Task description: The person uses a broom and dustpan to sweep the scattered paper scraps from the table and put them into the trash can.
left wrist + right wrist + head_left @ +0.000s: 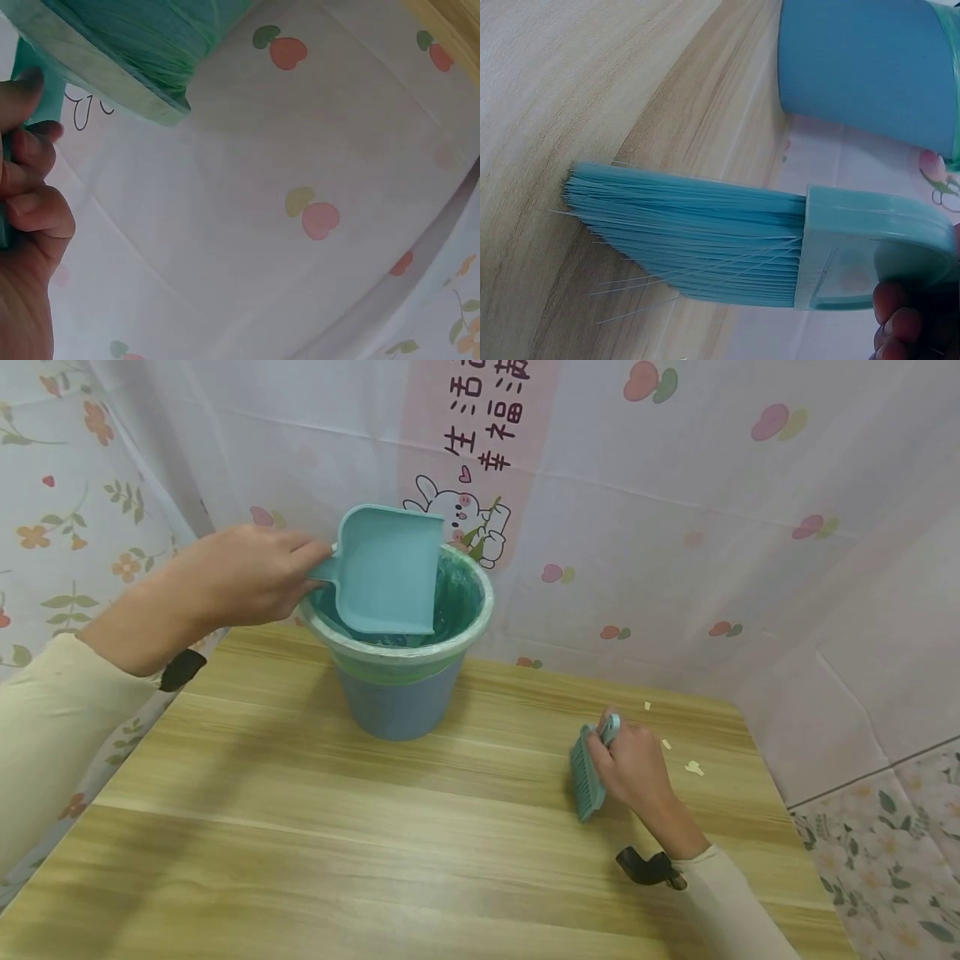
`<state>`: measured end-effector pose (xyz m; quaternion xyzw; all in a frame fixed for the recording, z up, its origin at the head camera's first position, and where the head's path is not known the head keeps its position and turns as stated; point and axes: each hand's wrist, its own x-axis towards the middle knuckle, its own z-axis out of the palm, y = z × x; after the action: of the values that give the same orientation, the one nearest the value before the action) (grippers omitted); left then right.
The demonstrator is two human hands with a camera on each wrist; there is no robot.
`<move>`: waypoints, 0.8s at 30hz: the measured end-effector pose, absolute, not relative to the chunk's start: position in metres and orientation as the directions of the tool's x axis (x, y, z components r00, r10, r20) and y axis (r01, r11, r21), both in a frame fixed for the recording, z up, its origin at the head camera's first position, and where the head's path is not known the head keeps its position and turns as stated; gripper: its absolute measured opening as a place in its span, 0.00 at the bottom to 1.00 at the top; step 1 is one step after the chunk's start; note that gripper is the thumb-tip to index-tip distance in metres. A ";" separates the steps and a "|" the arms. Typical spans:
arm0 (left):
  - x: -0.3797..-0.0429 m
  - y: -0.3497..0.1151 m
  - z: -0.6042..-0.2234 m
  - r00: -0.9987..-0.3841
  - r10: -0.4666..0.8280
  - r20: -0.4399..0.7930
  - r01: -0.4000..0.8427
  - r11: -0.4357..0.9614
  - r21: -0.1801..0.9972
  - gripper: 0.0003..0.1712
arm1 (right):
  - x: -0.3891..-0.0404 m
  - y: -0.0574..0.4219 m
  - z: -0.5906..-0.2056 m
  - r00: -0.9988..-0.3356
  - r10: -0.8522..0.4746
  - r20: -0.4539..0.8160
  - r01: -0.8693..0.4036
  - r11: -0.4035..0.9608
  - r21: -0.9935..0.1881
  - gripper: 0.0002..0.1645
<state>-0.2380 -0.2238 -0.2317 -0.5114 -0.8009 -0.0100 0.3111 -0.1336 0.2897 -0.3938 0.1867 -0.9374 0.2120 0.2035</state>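
Observation:
My left hand (258, 568) grips the handle of a light blue dustpan (390, 572), which is held over the mouth of a blue trash bin (397, 697). A green bag lines the bin and folds over its rim. In the left wrist view, curled fingers (37, 210) wrap the handle beside the lined rim (142, 101). On the right, my right hand (633, 768) holds a small teal hand brush (587, 777) by its handle, low over the table. Its long bristles (682, 240) point toward the wood in the right wrist view.
Several small pale scraps (694, 768) lie on the wooden table (360, 843), to the right of the right hand. A printed curtain (660, 552) hangs behind the table, and a flowered cloth (67, 518) hangs at the left.

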 end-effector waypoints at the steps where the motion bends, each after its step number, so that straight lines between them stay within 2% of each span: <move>1: -0.237 -0.224 -0.232 -0.300 0.805 0.512 0.828 0.486 -0.280 0.17 | -0.134 0.290 -0.394 -0.849 -0.263 0.459 -0.435 0.840 -0.324 0.20; 9: -0.233 -0.226 -0.233 -0.439 0.761 0.478 0.815 0.561 -0.144 0.14 | -0.133 0.290 -0.395 -0.841 -0.266 0.472 -0.443 0.839 -0.317 0.20; 13: -0.232 -0.226 -0.234 -0.474 0.749 0.463 0.808 0.579 -0.109 0.12 | -0.134 0.290 -0.394 -0.835 -0.272 0.479 -0.451 0.837 -0.311 0.20; 20: -0.225 -0.218 -0.229 -0.593 0.715 0.372 0.761 0.648 -0.032 0.10 | -0.134 0.290 -0.393 -0.846 -0.272 0.458 -0.439 0.843 -0.311 0.20; 24: -0.218 -0.209 -0.229 -0.576 0.732 0.364 0.776 0.630 -0.037 0.12 | -0.134 0.290 -0.393 -0.852 -0.269 0.448 -0.433 0.844 -0.317 0.20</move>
<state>-0.2185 -0.2092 -0.2287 -0.4256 -0.8855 -0.0632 0.1752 -0.1336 0.2895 -0.3930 0.1867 -0.9397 0.2080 0.1973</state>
